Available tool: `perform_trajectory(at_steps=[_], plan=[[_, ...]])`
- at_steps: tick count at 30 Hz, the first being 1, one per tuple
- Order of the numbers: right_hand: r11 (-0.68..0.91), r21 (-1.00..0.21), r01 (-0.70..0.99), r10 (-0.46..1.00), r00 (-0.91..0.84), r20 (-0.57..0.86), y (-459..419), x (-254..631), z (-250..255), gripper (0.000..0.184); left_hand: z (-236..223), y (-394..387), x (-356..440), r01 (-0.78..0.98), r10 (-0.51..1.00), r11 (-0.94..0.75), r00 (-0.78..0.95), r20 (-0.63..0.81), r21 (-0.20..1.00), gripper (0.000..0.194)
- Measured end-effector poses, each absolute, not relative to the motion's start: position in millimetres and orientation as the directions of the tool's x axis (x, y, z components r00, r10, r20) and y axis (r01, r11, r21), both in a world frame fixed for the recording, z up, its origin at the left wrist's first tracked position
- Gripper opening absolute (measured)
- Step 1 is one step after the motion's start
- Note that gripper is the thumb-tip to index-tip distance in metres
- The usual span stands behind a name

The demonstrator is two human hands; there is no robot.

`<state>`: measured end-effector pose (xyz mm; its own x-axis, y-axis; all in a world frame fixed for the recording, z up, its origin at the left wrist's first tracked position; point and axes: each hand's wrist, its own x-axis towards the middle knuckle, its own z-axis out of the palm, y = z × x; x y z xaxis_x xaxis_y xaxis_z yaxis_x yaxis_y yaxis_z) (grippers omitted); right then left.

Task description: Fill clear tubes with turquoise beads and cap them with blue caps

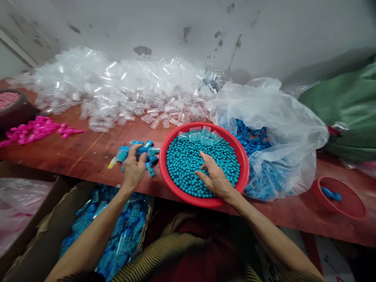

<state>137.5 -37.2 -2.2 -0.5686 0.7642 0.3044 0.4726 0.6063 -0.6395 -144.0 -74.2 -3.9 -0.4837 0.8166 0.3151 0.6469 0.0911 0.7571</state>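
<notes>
My left hand (134,169) is at a small group of blue-capped clear containers (150,169) filled with blue beads. Its thumb and index finger are apart at the edge of the group, and I see nothing gripped between them. My right hand (216,179) is over round blue beads (185,168) in a red basin (168,186). The fingers there are bent but apart, with the lower ones at the bead surface. Several clear plastic pieces (195,135) lie on the beads at the basin's far side.
Clear plastic containers (117,86) are heaped along the wall. A clear bag (282,113) of blue parts stands right of the basin, beyond it a small red dish (349,201). Pink parts (32,127) lie at left. Below the table edge sits a box of filled containers (120,231).
</notes>
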Motion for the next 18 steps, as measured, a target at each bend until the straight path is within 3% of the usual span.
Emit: perform_trajectory(at_steps=[4,7,10,15,18], plan=[[0.606,-0.656,0.45,0.736,-0.63,0.248,-39.5,138.0,-6.3,0.062,-35.0,-74.8,-196.3,0.734,0.72,0.368,-0.614,0.325,0.571,0.038],[0.595,-0.653,0.469,0.749,-0.618,0.238,-39.9,137.2,-9.4,0.06,-46.8,-70.6,-200.9,0.798,0.715,0.425,-0.585,0.382,0.427,0.045],[0.595,-0.647,0.477,0.753,-0.613,0.241,-39.9,136.7,-11.0,0.056,-48.1,-55.4,-181.6,0.893,0.825,0.313,-0.424,0.373,0.323,0.048],[0.621,-0.622,0.477,0.731,-0.638,0.241,-39.5,138.1,-11.2,0.042,-50.1,-15.6,-151.1,0.992,0.989,0.056,-0.072,0.132,0.117,0.045],[0.618,-0.621,0.482,0.738,-0.627,0.248,-38.5,139.0,-8.9,0.036,-53.0,-6.5,-149.9,0.999,1.0,-0.006,0.005,0.023,0.036,0.036]])
